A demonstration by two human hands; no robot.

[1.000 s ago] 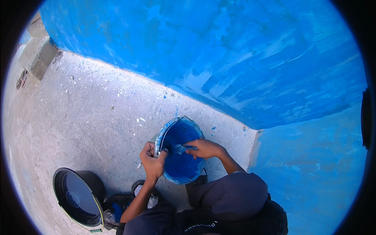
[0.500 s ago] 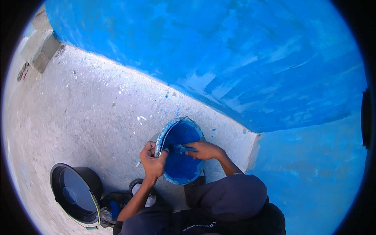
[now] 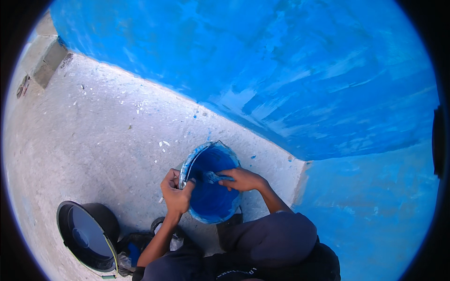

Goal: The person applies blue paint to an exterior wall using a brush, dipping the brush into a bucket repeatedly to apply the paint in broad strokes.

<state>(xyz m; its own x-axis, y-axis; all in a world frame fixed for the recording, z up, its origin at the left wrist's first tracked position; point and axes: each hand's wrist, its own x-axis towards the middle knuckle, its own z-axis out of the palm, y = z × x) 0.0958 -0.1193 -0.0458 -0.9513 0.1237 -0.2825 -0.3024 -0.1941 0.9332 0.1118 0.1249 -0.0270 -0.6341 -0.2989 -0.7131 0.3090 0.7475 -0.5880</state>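
Observation:
A paint bucket (image 3: pixel 220 216), its rim crusted with white and blue, stands tilted between my hands with blue paint inside. My left hand (image 3: pixel 176 193) grips the left side of its rim, thumb over the edge and fingers outside. Inside the bucket's mouth, my right hand (image 3: pixel 244 180) is closed around a paintbrush (image 3: pixel 213 177) smeared with blue. The brush points left, toward the inner wall; its bristles blend into the paint, so I cannot tell whether they touch it.
A black bucket (image 3: pixel 107 218) holding greyish liquid stands at the lower left, beside a dark plastic bag (image 3: pixel 132 247). Ahead rises a blue-painted wall (image 3: pixel 262 61), meeting another blue wall (image 3: pixel 361 206) at the right. Concrete blocks (image 3: pixel 49 63) and sandals (image 3: pixel 22 87) lie far left on the speckled floor (image 3: pixel 103 145).
The view has shifted slightly, so the bucket and my hands sit a little further left. Both grips look the same, and the brush remains inside the bucket.

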